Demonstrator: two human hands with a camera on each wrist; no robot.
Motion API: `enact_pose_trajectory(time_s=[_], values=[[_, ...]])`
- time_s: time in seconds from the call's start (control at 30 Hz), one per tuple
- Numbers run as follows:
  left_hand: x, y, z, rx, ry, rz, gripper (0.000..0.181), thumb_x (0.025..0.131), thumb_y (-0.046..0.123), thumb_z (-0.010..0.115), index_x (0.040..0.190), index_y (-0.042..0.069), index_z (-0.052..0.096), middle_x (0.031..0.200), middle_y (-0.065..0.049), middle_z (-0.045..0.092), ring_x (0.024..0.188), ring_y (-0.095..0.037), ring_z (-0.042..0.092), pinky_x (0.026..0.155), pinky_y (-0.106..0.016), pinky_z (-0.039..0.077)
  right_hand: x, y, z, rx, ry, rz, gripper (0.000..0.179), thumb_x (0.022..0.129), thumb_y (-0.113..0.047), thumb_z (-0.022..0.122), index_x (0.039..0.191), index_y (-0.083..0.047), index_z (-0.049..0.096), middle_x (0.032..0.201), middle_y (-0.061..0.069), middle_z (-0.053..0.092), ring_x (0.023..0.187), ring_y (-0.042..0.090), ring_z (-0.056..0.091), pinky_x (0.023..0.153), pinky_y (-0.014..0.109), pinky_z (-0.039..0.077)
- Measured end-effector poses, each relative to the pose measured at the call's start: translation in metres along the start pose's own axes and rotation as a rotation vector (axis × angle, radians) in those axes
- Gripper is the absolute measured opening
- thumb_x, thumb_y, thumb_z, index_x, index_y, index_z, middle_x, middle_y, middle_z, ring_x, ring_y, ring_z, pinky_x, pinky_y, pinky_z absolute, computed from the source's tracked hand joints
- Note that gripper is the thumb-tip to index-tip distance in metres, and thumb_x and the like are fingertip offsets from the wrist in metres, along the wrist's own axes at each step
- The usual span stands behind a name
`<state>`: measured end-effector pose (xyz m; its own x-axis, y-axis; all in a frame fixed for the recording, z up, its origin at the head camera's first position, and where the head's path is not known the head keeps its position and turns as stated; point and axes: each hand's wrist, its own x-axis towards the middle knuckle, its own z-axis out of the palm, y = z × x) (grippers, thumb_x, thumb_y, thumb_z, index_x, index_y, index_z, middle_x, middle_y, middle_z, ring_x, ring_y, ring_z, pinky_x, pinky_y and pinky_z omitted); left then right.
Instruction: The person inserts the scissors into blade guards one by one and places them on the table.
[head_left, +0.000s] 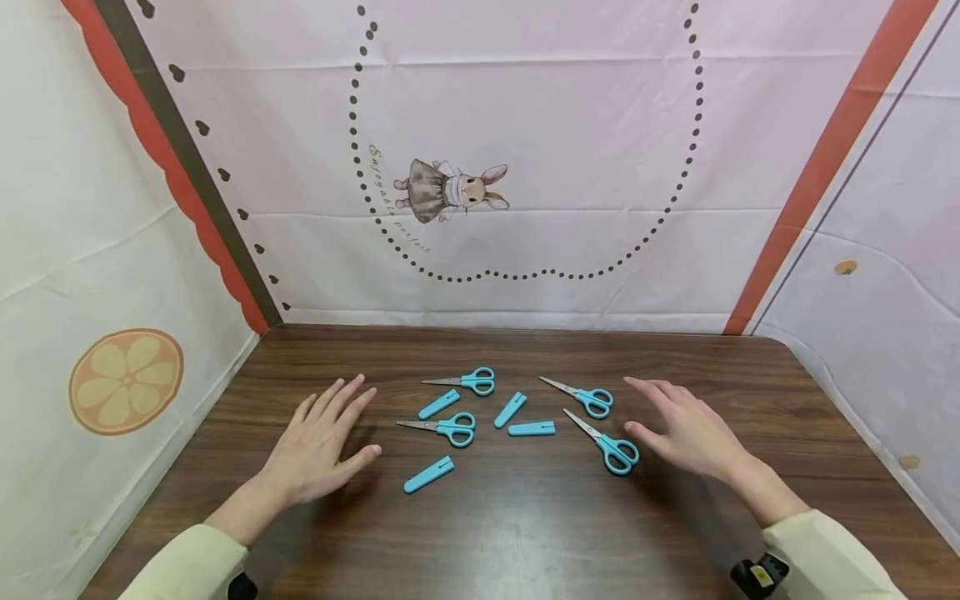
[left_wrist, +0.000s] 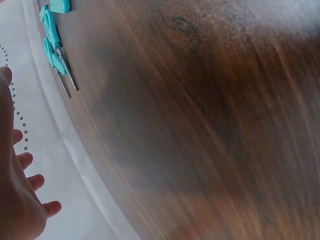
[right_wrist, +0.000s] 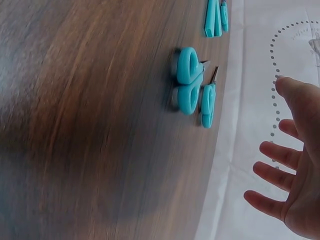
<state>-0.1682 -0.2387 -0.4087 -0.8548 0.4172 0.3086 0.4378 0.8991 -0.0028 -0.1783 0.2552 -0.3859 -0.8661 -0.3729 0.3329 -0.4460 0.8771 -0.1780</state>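
Observation:
Two pairs of blue-handled scissors, a back pair (head_left: pixel 478 381) and a front pair (head_left: pixel 456 428), lie left of centre with blades pointing left. Two more, one farther back (head_left: pixel 595 402) and one nearer (head_left: pixel 617 455), lie at the right, blades toward the back left. Among them are blue blade covers: one between the left scissors (head_left: pixel 438 404), two in the middle (head_left: pixel 510 410) (head_left: pixel 532 428), and one in front (head_left: pixel 429 474). My left hand (head_left: pixel 318 442), fingers spread, hovers left of the scissors, holding nothing. My right hand (head_left: pixel 690 429) is likewise empty, beside the right-hand scissors (right_wrist: pixel 188 80).
Everything lies on a dark wood-grain table (head_left: pixel 517 542). A white printed cloth (head_left: pixel 600 167) with a rabbit picture (head_left: pixel 450 192) hangs behind its back edge. Cloth panels also stand along the left and right sides.

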Motion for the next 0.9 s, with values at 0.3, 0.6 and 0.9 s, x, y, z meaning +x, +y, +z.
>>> enact_pose_trajectory(time_s=[0.3,0.6,0.9], values=[[0.000,0.002,0.002,-0.013,0.030,0.011,0.076,0.080,0.055,0.059,0.142,0.018,0.035,0.150,-0.006,0.026,0.133,-0.033,0.029,0.101,-0.056,0.024,0.006,-0.008,0.006,0.037,-0.048,0.009,0.060,0.082,-0.038,0.066,0.134,-0.015,0.046,0.121,0.013,0.056,0.109,0.034,0.053,0.080,0.052,0.045],[0.002,0.003,0.002,-0.044,0.054,0.018,0.073,0.079,0.053,0.062,0.138,0.016,0.041,0.143,-0.008,0.035,0.129,-0.032,0.034,0.099,-0.056,0.026,0.012,-0.018,0.011,0.067,-0.051,0.011,0.056,0.083,-0.040,0.065,0.131,-0.016,0.050,0.119,0.008,0.057,0.108,0.031,0.055,0.077,0.051,0.047],[0.003,0.009,-0.002,-0.067,0.030,0.011,0.070,0.080,0.053,0.062,0.136,0.017,0.043,0.138,-0.008,0.040,0.123,-0.030,0.040,0.098,-0.054,0.029,0.018,-0.031,0.022,0.083,-0.029,-0.017,0.052,0.082,-0.035,0.068,0.127,-0.014,0.054,0.113,0.006,0.060,0.102,0.027,0.057,0.074,0.046,0.049]])
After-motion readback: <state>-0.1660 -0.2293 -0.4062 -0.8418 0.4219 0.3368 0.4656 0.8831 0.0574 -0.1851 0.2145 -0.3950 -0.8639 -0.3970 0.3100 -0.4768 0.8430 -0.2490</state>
